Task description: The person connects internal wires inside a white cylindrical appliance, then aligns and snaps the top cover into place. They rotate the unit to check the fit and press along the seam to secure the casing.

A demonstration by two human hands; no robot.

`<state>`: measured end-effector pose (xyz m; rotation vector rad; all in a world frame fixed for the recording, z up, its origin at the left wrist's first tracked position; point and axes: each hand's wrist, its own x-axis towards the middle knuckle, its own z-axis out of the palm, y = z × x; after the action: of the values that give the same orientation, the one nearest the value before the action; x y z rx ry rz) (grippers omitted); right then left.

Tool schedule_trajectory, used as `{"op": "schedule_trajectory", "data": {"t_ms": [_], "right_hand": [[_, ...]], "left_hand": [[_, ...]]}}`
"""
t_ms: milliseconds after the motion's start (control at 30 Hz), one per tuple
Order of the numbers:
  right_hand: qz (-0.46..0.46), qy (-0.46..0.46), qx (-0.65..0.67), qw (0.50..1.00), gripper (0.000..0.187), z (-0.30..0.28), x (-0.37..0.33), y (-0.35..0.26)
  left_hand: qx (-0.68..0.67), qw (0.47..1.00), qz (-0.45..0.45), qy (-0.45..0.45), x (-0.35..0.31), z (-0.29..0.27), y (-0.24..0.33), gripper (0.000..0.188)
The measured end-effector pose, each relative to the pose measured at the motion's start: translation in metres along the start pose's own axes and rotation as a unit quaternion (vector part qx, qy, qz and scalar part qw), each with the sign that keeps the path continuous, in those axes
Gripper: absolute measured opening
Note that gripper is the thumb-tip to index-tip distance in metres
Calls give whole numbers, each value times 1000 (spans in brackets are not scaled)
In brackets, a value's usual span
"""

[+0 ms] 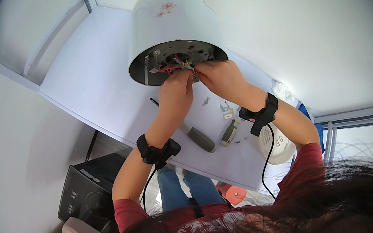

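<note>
A white cylindrical appliance housing [172, 19] with a red flower print lies on its side, its open underside facing me. Inside that opening are red and pale wires [170, 67] and a metal bracket [154, 61]. At the lower rim, my left hand [176, 91] pinches the wires with closed fingers. Right beside it, my right hand [220, 77] is closed as well, its fingertips meeting the left ones on the same wires. The exact piece between the fingertips is mostly hidden.
On the white table [89, 78] lie a grey-handled screwdriver [201, 140], a second grey-green handle [230, 132], loose screws [206, 100] and small metal parts [226, 108]. A vented cream cover [277, 146] sits at right. Below left stands a black box-like device [92, 186].
</note>
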<state>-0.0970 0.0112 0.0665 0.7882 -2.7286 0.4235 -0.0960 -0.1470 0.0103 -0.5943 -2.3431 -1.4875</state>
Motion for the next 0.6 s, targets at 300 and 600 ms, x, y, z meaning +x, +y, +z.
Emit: {"op": "schedule_trajectory", "data": {"t_ms": [300, 600], "right_hand": [[55, -18, 38, 998, 5, -2, -2, -3], [37, -53, 32, 997, 29, -13, -12, -11]], "left_hand": [[-11, 1000, 23, 2, -4, -2, 8, 5], [1, 1000, 10, 29, -11, 2, -2, 7]]}}
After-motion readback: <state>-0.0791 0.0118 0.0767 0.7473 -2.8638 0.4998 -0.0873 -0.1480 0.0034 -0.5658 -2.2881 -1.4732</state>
